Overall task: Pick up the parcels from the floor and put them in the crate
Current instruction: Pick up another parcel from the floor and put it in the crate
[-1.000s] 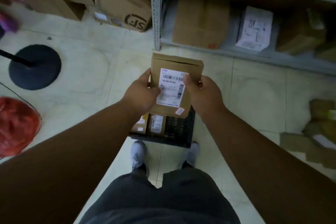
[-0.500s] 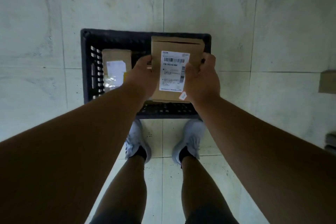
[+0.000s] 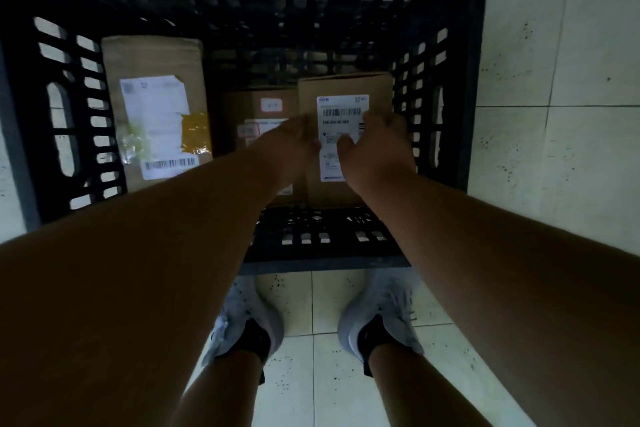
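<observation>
A black slatted plastic crate fills the upper view, seen from straight above. Both hands reach down inside it on its right side. My left hand and my right hand grip the two sides of a flat brown cardboard parcel with a white barcode label. The parcel is low in the crate; whether it rests on the bottom I cannot tell. A second brown parcel lies just left of it, partly hidden by my left hand. A larger parcel with a white label and yellow tape lies at the crate's left.
The crate stands on pale speckled floor tiles. My two feet in light grey shoes are just in front of the crate's near wall. Bare crate bottom shows at the back behind the parcels.
I have bent down close over the crate, which now fills the view. Both hands have lowered the labelled parcel from rim height down into the crate's right side.
</observation>
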The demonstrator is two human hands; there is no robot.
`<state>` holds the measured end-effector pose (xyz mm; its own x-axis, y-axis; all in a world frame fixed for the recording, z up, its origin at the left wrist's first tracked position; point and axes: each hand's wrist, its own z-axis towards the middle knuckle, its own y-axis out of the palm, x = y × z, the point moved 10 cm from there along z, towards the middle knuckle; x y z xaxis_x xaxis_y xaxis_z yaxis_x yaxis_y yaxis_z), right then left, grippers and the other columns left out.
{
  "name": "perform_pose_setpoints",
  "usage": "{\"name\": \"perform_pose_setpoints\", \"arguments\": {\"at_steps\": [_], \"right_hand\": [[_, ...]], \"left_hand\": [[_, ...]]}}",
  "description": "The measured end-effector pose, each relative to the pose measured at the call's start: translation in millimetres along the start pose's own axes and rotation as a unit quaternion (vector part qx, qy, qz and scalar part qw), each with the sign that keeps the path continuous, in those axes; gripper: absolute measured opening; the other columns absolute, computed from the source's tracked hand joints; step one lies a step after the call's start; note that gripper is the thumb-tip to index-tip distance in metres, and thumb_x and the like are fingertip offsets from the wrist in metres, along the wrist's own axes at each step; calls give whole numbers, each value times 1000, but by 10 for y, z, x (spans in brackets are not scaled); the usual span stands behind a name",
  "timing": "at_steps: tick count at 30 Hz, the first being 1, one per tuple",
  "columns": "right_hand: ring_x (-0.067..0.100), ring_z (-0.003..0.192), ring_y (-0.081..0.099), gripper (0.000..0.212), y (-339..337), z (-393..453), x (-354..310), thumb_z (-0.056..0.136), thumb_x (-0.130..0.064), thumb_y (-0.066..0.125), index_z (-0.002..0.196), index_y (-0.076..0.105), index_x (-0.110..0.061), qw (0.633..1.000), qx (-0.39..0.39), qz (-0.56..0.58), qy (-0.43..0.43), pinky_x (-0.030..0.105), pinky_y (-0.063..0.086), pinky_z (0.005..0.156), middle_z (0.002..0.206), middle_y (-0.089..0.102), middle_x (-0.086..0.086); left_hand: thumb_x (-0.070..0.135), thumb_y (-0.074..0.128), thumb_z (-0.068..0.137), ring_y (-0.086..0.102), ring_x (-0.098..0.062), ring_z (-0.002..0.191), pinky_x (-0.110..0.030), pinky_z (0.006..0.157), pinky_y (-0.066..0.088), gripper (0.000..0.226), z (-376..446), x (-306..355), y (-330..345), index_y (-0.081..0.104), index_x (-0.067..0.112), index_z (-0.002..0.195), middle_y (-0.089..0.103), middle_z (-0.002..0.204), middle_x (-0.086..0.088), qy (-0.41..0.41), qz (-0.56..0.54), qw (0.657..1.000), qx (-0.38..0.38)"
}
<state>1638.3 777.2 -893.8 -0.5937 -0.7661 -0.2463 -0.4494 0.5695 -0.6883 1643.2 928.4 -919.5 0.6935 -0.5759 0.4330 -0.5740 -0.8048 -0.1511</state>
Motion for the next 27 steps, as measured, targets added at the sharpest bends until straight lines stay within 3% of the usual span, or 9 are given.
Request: {"name": "perform_pose_setpoints", "arguments": {"at_steps": [7,10,11,14,16,19,21,24,27], "right_hand": [[39,142,27,58,297,250,69,96,-43,55,145,42,-15,990,-64,-118,-45,44,31,117,160,13,20],[38,147,16,55,404,271,56,96,-43,54,145,45,-18,979,-85,-173,-72,46,24,120,162,12,19],[38,148,15,56,441,279,44,97,-42,53,148,42,-20,975,-98,-182,-78,46,23,120,163,11,17],[38,149,11,60,523,321,-23,99,-36,51,154,32,-28,966,-130,-196,-105,47,18,121,166,4,13],[39,149,12,59,523,377,-94,98,-34,52,154,34,-28,960,-126,-213,-129,50,18,122,166,5,13],[39,146,20,49,389,481,-271,97,-32,53,145,48,-26,954,-78,-226,-179,52,24,119,163,14,15],[38,149,15,42,264,567,-409,95,-33,56,136,56,-25,951,-44,-227,-205,54,22,119,165,11,14],[33,154,-1,48,243,709,-503,94,-32,58,140,52,-20,949,-74,-234,-198,56,11,122,169,2,9],[31,154,3,59,307,710,-515,94,-36,57,149,42,-21,942,-102,-254,-193,58,10,121,168,7,9]], "left_hand": [[32,45,103,45,-24,134,-34,112,35,51,263,-24,79,37,18,152,44,151,-2,10,161,987,-5],[23,44,104,59,-20,101,-32,90,50,39,233,82,-78,47,23,143,55,122,3,47,151,986,50],[22,44,103,59,-20,98,-33,87,52,37,233,113,-183,50,23,139,57,123,-1,58,176,979,88],[22,49,98,42,-34,130,-48,106,41,45,317,106,-479,46,23,142,39,148,-11,56,306,934,177],[20,53,93,26,-39,141,-52,111,33,57,402,69,-540,37,31,147,22,159,-8,42,367,915,166],[21,58,89,18,-41,144,-55,110,31,68,479,90,-525,30,39,148,14,161,-6,48,424,891,154],[21,59,88,20,-40,142,-55,109,30,69,471,125,-507,30,41,147,17,160,-7,54,442,879,167],[25,59,87,19,-39,144,-57,111,25,69,448,146,-437,30,42,148,16,161,-7,60,475,861,168],[21,59,87,17,-38,145,-56,112,29,73,461,113,-413,29,42,150,11,163,-4,54,470,869,145]]}}
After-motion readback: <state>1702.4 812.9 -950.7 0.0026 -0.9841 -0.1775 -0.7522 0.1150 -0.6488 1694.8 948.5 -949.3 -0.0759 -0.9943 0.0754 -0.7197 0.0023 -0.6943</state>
